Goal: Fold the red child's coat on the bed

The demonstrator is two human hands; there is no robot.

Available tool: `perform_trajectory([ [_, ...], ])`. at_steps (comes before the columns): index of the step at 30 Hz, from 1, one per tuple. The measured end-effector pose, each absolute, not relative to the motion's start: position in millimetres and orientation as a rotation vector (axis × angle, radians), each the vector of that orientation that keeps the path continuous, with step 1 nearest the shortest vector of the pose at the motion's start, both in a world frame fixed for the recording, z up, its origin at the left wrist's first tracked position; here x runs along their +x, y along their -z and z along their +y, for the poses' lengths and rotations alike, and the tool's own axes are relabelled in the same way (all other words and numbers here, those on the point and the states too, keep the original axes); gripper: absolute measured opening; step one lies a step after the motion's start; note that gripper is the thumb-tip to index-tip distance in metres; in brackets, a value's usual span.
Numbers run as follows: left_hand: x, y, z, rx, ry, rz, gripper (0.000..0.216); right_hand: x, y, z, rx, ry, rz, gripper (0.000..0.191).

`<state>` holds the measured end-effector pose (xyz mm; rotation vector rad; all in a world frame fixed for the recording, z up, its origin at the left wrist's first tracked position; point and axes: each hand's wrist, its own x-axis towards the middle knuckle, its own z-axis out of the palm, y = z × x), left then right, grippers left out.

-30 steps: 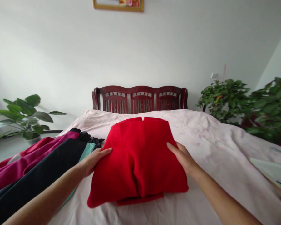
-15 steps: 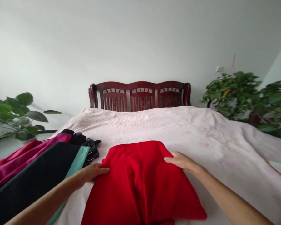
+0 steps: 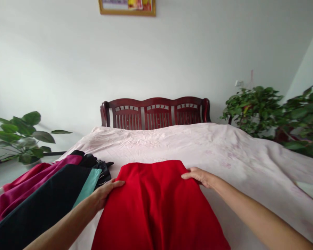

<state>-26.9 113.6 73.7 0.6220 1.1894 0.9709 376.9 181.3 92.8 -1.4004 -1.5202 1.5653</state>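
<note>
A red garment (image 3: 159, 205), which looks like a pair of trousers or a skirt, lies spread on the bed with its narrow straight edge away from me. My left hand (image 3: 108, 191) grips its left side near that edge, thumb on top and fingers tucked beneath. On the opposite side my right hand (image 3: 198, 176) pinches the cloth in the same way, with its fingers partly hidden. The lower part of the garment runs out of view at the bottom.
Left of the red garment lie several clothes, among them a dark garment with a teal stripe (image 3: 41, 198) and a magenta one (image 3: 49, 177). The pale bedspread (image 3: 224, 149) reaches to a dark wooden headboard (image 3: 156, 113). Plants (image 3: 23, 135) stand at both sides.
The view has tilted up, bringing a picture frame in at the top. Both hands keep hold of the red garment, whose far edge now looks straighter and its sides smoother.
</note>
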Motion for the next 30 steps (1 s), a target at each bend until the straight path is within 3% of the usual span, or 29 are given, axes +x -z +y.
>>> perform_trajectory([
  [4, -28.6, -131.1, 107.7, 1.005, -1.290, 1.063, 0.075, 381.2, -148.0, 170.2, -1.169, -1.205, -1.523, 0.045],
  [8, -39.7, -177.0, 95.9, 1.505, -1.599, 0.958, 0.080, 391.8, -191.0, 140.7, -1.151, -0.488, -1.653, 0.043],
  [10, -46.9, -166.8, 87.3, 1.659, -1.656, 1.055, 0.073, 396.7, -178.7, 121.2, -1.222, -0.196, -1.743, 0.025],
  [13, -53.7, -109.1, 69.9, 1.791, -1.537, 1.316, 0.048, 402.1, -115.2, 94.9, -1.170, 0.040, -1.966, 0.007],
  [16, -54.2, -41.1, 49.0, 1.934, -1.279, 1.483, 0.024, 406.9, -40.5, 74.0, -1.068, 0.064, -2.191, 0.021],
  [19, -56.5, -8.9, 35.4, 2.020, -1.108, 1.461, 0.046, 414.9, -8.2, 61.6, -1.236, -0.028, -2.232, 0.032],
  [22, -64.3, -19.2, 34.9, 2.015, -1.022, 1.491, 0.055, 423.3, -27.8, 60.1, -1.350, -0.156, -2.284, 0.034],
  [25, -62.0, -50.2, 38.6, 1.944, -1.135, 1.654, 0.047, 417.4, -70.7, 62.6, -1.431, -0.204, -2.179, 0.035],
  [30, 5.9, -86.3, 34.8, 2.070, -1.260, 1.671, 0.037, 356.0, -112.7, 62.3, -1.273, 0.085, -2.001, 0.038],
])
